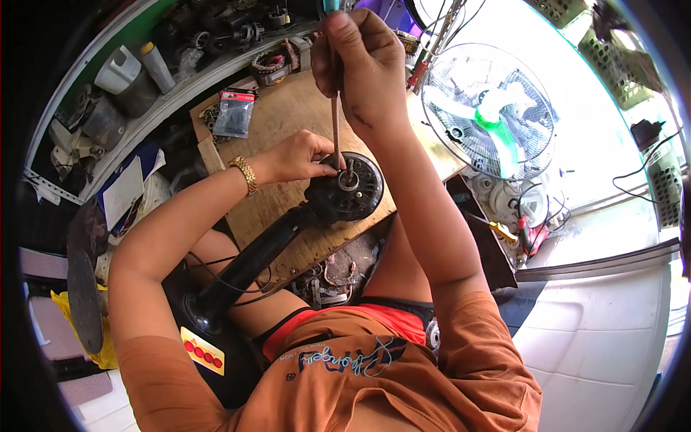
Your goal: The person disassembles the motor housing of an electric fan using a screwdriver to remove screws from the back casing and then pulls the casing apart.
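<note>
motor of a black fan stand sits on the wooden bench, left hand pinching its rim with curled fingers while the right hand grips a screwdriver upright, tip down in the hub, white fan nearby.

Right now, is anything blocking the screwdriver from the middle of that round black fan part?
Nothing visible. The right hand holds the screwdriver upright, its tip already at the hub of the black motor housing. The left hand grips the housing's edge, beside the shaft, not across it.
</note>
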